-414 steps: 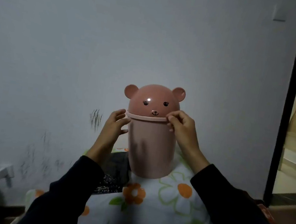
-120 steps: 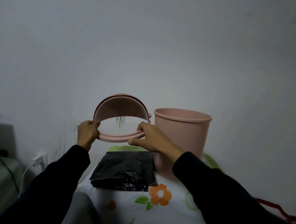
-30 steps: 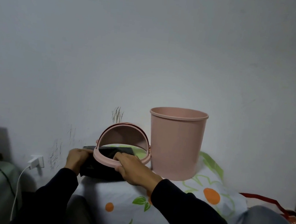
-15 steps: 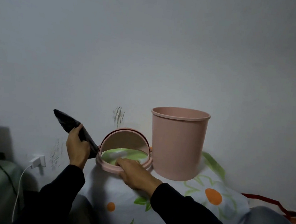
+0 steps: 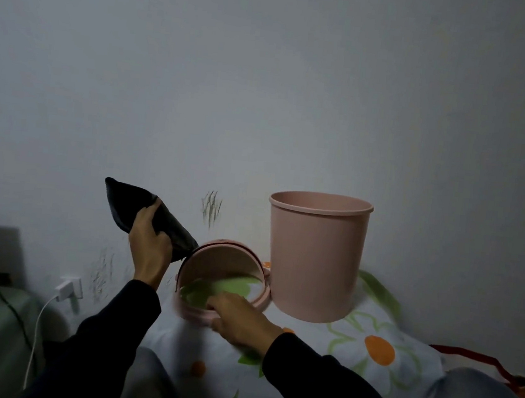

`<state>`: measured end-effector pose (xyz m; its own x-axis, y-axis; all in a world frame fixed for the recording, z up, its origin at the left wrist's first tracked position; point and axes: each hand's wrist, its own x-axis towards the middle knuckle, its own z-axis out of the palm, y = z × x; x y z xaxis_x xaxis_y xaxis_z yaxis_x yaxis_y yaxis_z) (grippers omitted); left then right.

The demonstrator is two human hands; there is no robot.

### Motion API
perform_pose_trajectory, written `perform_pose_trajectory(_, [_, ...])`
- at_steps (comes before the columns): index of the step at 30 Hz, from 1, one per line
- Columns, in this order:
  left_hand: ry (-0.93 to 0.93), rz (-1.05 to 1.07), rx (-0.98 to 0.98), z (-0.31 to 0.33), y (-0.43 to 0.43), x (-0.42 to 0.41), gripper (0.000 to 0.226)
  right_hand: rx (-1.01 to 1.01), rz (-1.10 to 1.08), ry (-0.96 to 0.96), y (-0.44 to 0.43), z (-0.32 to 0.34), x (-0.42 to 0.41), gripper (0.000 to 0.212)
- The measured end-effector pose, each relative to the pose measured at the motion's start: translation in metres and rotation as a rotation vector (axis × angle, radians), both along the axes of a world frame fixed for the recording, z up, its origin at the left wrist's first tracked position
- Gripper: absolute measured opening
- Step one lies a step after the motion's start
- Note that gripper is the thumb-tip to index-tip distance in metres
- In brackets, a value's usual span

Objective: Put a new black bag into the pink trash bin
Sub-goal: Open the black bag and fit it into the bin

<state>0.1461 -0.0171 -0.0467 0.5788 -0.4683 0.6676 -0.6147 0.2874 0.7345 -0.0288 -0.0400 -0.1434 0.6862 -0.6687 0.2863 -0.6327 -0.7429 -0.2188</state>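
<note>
We held our left hand [image 5: 149, 245] up, forearm near upright, fingers curled round the black bag [image 5: 125, 200]. Our right hand [image 5: 238, 321] reached low, palm down, gripping the pink lid [image 5: 225, 259] by its near rim.

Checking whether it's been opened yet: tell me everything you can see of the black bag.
The black bag is a flat, folded packet of dark, glossy plastic. The left hand grips its middle, holding it in the air, tilted, upper end pointing up-left. Its lower corner lies close to the lid; contact is unclear. It stands apart from the pink bin.
</note>
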Motion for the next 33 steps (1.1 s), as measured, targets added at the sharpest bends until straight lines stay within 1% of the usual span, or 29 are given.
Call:
perform_pose_trajectory(4, [-0.008, -0.024, 0.026, 0.002, 0.000, -0.004, 0.071, -0.028, -0.013, -0.001, -0.003, -0.006, 0.000, 0.021])
perform_pose_trajectory(8, [-0.011, -0.051, 0.030, 0.008, -0.001, -0.009, 0.068, -0.009, -0.018, 0.021, -0.003, -0.005, -0.001, 0.024])
perform_pose_trajectory(13, [-0.033, -0.095, -0.006, 0.021, 0.001, -0.024, 0.066, -0.031, -0.039, 0.077, -0.002, 0.000, -0.011, 0.025])
perform_pose_trajectory(16, [-0.033, -0.126, -0.046, 0.032, 0.003, -0.032, 0.065, -0.049, -0.055, 0.063, 0.000, 0.007, -0.020, 0.034])
perform_pose_trajectory(17, [-0.032, -0.138, -0.058, 0.036, 0.003, -0.036, 0.065, -0.056, -0.061, 0.024, 0.000, 0.011, -0.023, 0.037])
perform_pose_trajectory(19, [-0.030, -0.167, -0.079, 0.045, 0.004, -0.043, 0.066, -0.109, -0.064, -0.117, 0.000, 0.024, -0.029, 0.036])
perform_pose_trajectory(21, [-0.036, -0.200, -0.095, 0.053, 0.003, -0.050, 0.066, -0.174, -0.064, -0.310, 0.001, 0.042, -0.036, 0.025])
perform_pose_trajectory(23, [-0.043, -0.246, -0.103, 0.060, 0.002, -0.056, 0.066, -0.263, -0.064, -0.491, 0.005, 0.064, -0.044, 0.008])
perform_pose_trajectory(24, [-0.040, -0.269, -0.105, 0.064, 0.001, -0.059, 0.065, -0.308, -0.066, -0.560, 0.008, 0.075, -0.047, 0.005])
perform_pose_trajectory(27, [-0.026, -0.316, -0.116, 0.073, 0.001, -0.071, 0.064, -0.393, -0.041, -0.715, 0.015, 0.107, -0.057, 0.011])
perform_pose_trajectory(30, [-0.058, -0.340, -0.139, 0.082, 0.004, -0.082, 0.061, -0.436, -0.054, -0.766, 0.015, 0.130, -0.065, 0.021])
perform_pose_trajectory(33, [-0.102, -0.343, -0.133, 0.095, 0.008, -0.091, 0.056, -0.413, -0.078, -0.711, 0.008, 0.145, -0.074, 0.051])
